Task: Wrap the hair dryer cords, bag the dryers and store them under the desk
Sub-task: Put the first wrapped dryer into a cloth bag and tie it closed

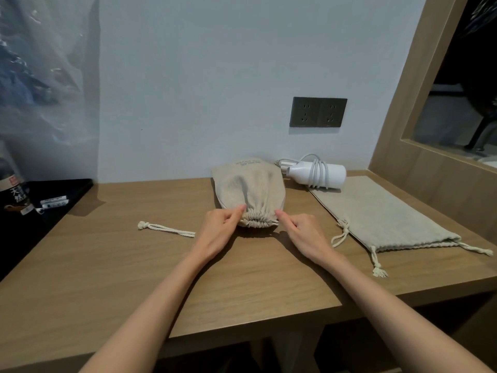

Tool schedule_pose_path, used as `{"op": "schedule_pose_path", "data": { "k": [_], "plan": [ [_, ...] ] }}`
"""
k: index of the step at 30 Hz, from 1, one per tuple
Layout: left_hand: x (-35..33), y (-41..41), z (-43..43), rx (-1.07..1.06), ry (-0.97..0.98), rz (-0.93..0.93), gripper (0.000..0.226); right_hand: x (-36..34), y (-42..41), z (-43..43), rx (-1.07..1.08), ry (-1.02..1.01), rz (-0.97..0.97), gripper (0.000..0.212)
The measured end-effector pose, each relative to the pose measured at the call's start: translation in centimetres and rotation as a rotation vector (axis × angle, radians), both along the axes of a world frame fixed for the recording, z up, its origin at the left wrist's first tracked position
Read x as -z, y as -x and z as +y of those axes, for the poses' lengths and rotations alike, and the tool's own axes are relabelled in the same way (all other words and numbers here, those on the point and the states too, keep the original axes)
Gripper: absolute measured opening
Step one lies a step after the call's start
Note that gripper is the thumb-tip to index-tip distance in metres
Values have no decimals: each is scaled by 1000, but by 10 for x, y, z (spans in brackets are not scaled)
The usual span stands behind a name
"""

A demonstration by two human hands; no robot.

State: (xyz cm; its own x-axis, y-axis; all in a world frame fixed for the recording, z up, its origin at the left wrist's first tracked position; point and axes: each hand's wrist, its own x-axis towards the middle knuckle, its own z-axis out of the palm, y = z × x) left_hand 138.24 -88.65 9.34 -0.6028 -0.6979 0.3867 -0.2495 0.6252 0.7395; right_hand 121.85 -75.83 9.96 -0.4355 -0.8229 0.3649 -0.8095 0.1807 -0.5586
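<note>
Beige linen makes up the bulging drawstring pouch [250, 187] lying at the middle of the light wooden desk [134, 265], its closed end toward the rear edge and its gathered mouth toward the person. The left hand [217, 230] has its fingers curled, the fingertips pinching the left side of that puckered mouth. The right hand [304, 232] pinches the right side likewise, so the mouth sits between the two sets of fingertips. A knotted cream drawstring end [166, 229] trails leftward across the desk from under the left hand. Toward the rear right corner a white hair dryer [330, 172], its cord wound round the barrel, rests on the far end of a flat linen bag [382, 214]. A black tray [53, 211] sits at the left edge.
</note>
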Motion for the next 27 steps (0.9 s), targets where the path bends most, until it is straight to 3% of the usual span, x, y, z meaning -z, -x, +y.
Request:
{"op": "schedule_pose_path", "data": {
  "k": [3, 7, 14, 17, 20, 24, 27],
  "plan": [
    [-3, 7, 6, -130, -58, 109, 59, -3, -10, -7, 115, 124, -147, 64],
    [-4, 13, 8, -263, -112, 158, 58, 1, -19, -18, 257, 139, -163, 63],
    [-4, 10, 16, -298, 218, -14, 57, 4, -20, -17, 277, 153, 25, 52],
    [-1, 6, 12, -281, 287, -90, 43, 4, -19, -14, 229, 113, 109, 53],
    [-1, 1, 9, -248, 298, -152, 33, 3, -16, -10, 186, 76, 184, 55],
    [-5, -2, 10, -228, 276, -153, 50, 2, -13, -9, 208, 7, 226, 53],
    [-5, -2, 8, -222, 203, -173, 50, 4, -12, -11, 200, -2, 244, 54]
  ]
}}
